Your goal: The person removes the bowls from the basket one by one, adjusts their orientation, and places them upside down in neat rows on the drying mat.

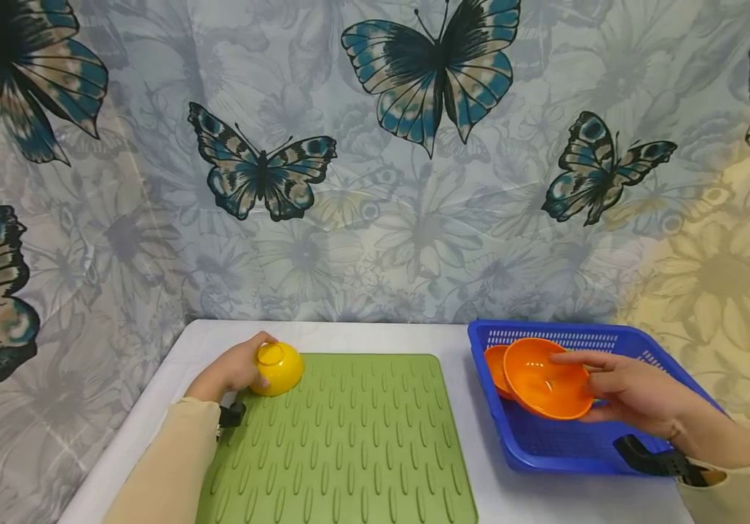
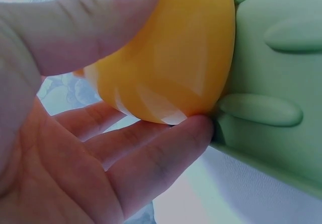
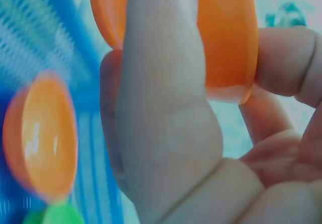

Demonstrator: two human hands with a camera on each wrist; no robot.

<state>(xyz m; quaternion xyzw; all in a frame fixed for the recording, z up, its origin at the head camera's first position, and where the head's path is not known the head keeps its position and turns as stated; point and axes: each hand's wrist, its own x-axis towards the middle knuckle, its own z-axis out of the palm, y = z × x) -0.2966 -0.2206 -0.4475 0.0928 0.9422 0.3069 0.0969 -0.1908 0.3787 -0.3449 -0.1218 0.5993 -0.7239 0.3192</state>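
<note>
My left hand (image 1: 236, 370) holds a small yellow bowl (image 1: 286, 370) upside down at the far left corner of a green mat (image 1: 355, 437). In the left wrist view, the thumb lies across the bowl (image 2: 176, 58) while a fingertip meets its rim close to the mat. Over on the right, my right hand (image 1: 637, 393) grips an orange bowl (image 1: 539, 389) by its right side, tilted with its inside showing, over a blue basket (image 1: 558, 445). A second orange bowl (image 1: 496, 370) sits in the basket, partly hidden behind the held one.
Low in the right wrist view, a bright green item (image 3: 63, 214) shows beside the orange bowl in the basket. Mat and basket stand on a white-covered table (image 1: 473, 444). A butterfly-patterned cloth (image 1: 414, 269) hangs along the table's back edge.
</note>
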